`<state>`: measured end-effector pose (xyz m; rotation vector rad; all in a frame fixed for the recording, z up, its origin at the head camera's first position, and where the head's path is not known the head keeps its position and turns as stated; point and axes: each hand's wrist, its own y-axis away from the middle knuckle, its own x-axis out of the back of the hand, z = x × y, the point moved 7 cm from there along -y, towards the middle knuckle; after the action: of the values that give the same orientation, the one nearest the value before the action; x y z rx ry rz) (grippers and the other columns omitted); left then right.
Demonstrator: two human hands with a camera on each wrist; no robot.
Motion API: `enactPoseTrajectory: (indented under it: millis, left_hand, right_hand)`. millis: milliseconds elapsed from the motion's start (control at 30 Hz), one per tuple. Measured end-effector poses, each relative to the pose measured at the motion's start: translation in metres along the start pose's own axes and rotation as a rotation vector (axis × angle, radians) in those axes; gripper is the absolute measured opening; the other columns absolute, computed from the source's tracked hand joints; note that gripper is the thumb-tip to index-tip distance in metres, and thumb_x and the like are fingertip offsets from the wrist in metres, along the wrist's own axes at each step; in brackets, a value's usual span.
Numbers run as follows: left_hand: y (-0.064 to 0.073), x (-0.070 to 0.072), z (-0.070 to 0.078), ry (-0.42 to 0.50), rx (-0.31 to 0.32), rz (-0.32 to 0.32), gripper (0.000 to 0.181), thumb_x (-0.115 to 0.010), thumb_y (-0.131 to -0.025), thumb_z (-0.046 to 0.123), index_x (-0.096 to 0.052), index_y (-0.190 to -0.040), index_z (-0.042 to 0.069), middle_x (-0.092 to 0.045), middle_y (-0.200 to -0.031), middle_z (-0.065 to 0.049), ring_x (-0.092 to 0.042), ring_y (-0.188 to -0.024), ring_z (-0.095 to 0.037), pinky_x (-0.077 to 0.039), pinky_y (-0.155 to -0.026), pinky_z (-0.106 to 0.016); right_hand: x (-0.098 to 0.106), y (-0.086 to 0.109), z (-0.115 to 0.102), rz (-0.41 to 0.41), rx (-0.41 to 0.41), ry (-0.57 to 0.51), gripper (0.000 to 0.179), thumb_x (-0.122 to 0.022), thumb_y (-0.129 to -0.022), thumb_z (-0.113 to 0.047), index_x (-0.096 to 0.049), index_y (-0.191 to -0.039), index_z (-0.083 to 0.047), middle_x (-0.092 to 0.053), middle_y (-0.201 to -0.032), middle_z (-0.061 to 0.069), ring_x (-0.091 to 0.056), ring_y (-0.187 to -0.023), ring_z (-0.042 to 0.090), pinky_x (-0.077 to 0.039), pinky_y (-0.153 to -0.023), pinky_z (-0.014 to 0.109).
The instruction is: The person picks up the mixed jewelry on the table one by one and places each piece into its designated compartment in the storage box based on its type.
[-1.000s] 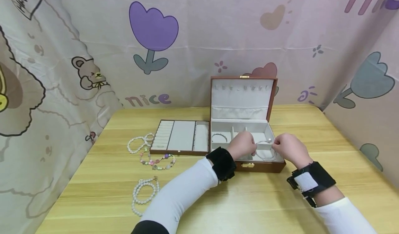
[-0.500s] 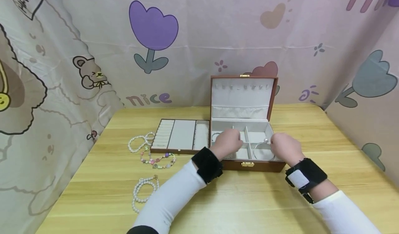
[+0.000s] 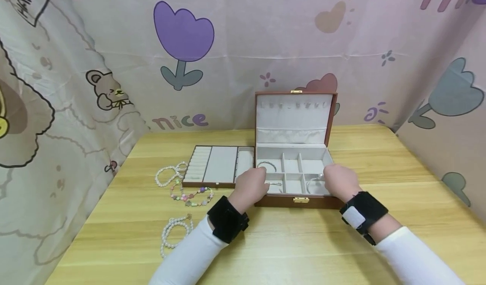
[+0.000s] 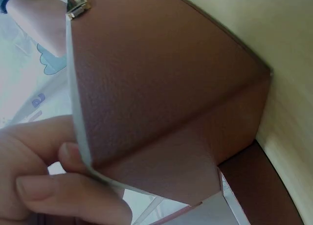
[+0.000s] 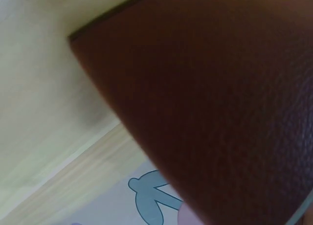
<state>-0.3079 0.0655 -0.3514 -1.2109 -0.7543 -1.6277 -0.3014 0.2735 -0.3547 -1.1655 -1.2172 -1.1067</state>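
Note:
A brown jewelry box (image 3: 277,201) with a pale, divided inside stands with its lid raised. My left hand (image 3: 249,188) grips its front left corner; in the left wrist view, the thumb and fingers (image 4: 41,186) are at the rim there. At the right wall, my right hand (image 3: 341,182) holds the edge with curled fingers, mostly hidden in the right wrist view. A thin bangle (image 3: 308,186) lies in the front right compartment, partly behind the right hand. One bracelet (image 3: 267,163) is in the back left compartment. A small silvery piece (image 3: 274,184) lies in the front left one.
A flat tray (image 3: 224,165) with ring rolls lies against the box's left side. Left of it are a white pearl strand (image 3: 163,176) and a colorful beaded strand (image 3: 203,196). Another pearl strand (image 3: 167,236) lies nearer, beside the left sleeve.
The left hand has left the bangle and moved left to the box's front left corner. The right hand has let go of the bangle and taken the right wall. The bangle lies in its compartment.

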Motion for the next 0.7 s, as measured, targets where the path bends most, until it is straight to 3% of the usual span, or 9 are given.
enactPoseTrajectory:
  millis: [233, 433, 700]
  left_hand:
    - [0.002, 0.002, -0.004, 0.048, -0.016, 0.033, 0.021, -0.056, -0.081, 0.004, -0.044, -0.066, 0.011, -0.033, -0.054, 0.005, -0.033, -0.048, -0.01, -0.025, -0.041, -0.022]
    - [0.001, 0.006, -0.015, 0.078, 0.005, 0.069, 0.02, -0.051, -0.08, 0.003, -0.042, -0.065, 0.012, -0.032, -0.053, 0.005, -0.032, -0.047, -0.01, -0.024, -0.04, -0.023]
    - [-0.001, 0.001, -0.028, 0.167, 0.04, 0.013, 0.015, -0.056, -0.078, 0.006, -0.043, -0.071, 0.011, -0.034, -0.057, 0.004, -0.031, -0.049, -0.011, -0.021, -0.044, -0.022]
  right_hand:
    - [-0.003, -0.005, -0.008, 0.031, 0.103, 0.114, 0.018, -0.055, -0.08, 0.0, -0.06, -0.064, -0.006, -0.053, -0.056, 0.002, -0.044, -0.05, 0.016, -0.037, -0.048, 0.031]
    - [-0.009, -0.01, -0.012, 0.05, 0.156, 0.145, 0.02, -0.061, -0.081, -0.008, -0.061, -0.061, -0.009, -0.052, -0.053, -0.001, -0.041, -0.049, 0.015, -0.024, -0.055, 0.029]
    - [-0.015, -0.013, -0.013, 0.112, 0.218, 0.206, 0.018, -0.061, -0.079, -0.005, -0.062, -0.061, -0.008, -0.059, -0.056, 0.002, -0.045, -0.051, 0.013, -0.027, -0.056, 0.031]
